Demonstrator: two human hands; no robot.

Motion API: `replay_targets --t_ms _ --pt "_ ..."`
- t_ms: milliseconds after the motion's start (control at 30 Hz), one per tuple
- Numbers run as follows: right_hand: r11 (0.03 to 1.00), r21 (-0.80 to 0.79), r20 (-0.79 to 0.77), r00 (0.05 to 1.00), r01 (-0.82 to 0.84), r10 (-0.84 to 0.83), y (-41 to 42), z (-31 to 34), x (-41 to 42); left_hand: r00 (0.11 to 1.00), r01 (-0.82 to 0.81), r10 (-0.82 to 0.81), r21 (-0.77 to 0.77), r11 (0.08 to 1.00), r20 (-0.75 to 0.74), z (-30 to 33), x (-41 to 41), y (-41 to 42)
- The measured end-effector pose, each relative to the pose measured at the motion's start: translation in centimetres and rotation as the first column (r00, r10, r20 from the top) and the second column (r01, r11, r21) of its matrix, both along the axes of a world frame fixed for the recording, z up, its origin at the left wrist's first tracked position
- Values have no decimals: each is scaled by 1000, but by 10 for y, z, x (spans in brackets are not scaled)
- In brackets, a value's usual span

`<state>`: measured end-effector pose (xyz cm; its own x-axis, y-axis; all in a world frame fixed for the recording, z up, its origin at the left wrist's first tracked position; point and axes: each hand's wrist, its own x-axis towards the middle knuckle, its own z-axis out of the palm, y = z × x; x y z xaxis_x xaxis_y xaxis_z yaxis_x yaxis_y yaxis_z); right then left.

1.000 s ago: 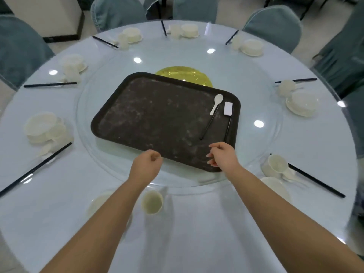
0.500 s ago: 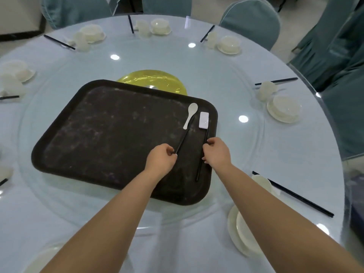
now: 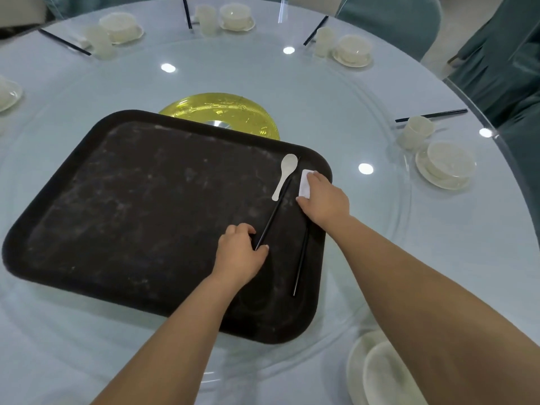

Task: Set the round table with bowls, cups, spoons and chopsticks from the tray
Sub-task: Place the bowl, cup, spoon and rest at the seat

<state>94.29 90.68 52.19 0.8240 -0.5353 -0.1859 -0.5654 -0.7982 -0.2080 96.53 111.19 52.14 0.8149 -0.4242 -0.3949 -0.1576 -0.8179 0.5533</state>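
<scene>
Beyond the hands, teal fabric-covered chairs [image 3: 388, 21] ring the far edge of the table. More teal chair covers [image 3: 502, 54] crowd the side beyond the right hand. Round ceiling-light reflections [image 3: 365, 168] dot the glossy surface. A strip of pale floor [image 3: 451, 58] shows between the chairs.

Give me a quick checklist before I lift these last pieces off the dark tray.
1. Left hand pinching near end of one black chopstick: ok.
2. Right hand on small white rectangular rest: ok; firm grip: cannot tell.
3. Second black chopstick in hand: not ok, lies loose under the right wrist.
4. White ceramic spoon in hand: not ok, lies untouched on dark brown tray.
5. White bowl and saucer waiting at near place: ok.
</scene>
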Motion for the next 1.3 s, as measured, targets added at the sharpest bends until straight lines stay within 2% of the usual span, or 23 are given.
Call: replay_targets --t_ms 100,167,300,400,467,533,667,767,833,933,1000,1033,1133,1233,1300 --pt "993 -93 -66 996 -71 65 0 -4 4 1000 -5 5 2 1000 12 -1 1 -1" --pt "990 -114 -47 996 -84 79 3 -5 3 1000 -12 12 -12 1000 -11 0 0 -1" --pt "999 13 154 987 33 -35 12 -1 -5 997 -22 17 -74 997 -78 1 -2 4" --pt "984 138 331 931 112 -152 29 5 -18 987 -66 38 -178 982 -159 5 -6 13" --pt "971 215 424 885 107 -192 48 10 -30 973 -124 67 -254 959 -222 10 -13 18" --pt "951 297 481 848 81 -222 71 18 -46 956 -187 93 -333 924 -279 20 -27 25" --pt "904 427 487 835 28 -256 122 34 -77 952 -262 148 -467 845 -267 43 -59 46" --pt "865 501 484 838 -29 -252 162 48 -102 911 -370 185 -530 763 -369 60 -84 71" --pt "858 507 495 841 -77 -217 190 57 -119 856 -469 222 -517 716 -468 70 -102 91" --pt "867 483 500 851 -123 -158 232 62 -147 727 -634 220 -512 580 -650 85 -129 120" --pt "847 514 483 862 -139 -152 266 64 -167 675 -688 213 -499 527 -706 96 -146 147" --pt "828 541 471 868 -146 -155 277 63 -176 674 -691 224 -492 529 -704 99 -151 156" --pt "767 617 476 860 -176 -186 309 67 -200 735 -634 289 -470 614 -614 99 -171 192" --pt "770 633 459 840 -79 -290 330 67 -215 767 -603 285 -493 628 -575 94 -187 233" --pt "752 660 394 853 -2 -343 339 66 -223 802 -542 230 -512 666 -550 88 -194 261"
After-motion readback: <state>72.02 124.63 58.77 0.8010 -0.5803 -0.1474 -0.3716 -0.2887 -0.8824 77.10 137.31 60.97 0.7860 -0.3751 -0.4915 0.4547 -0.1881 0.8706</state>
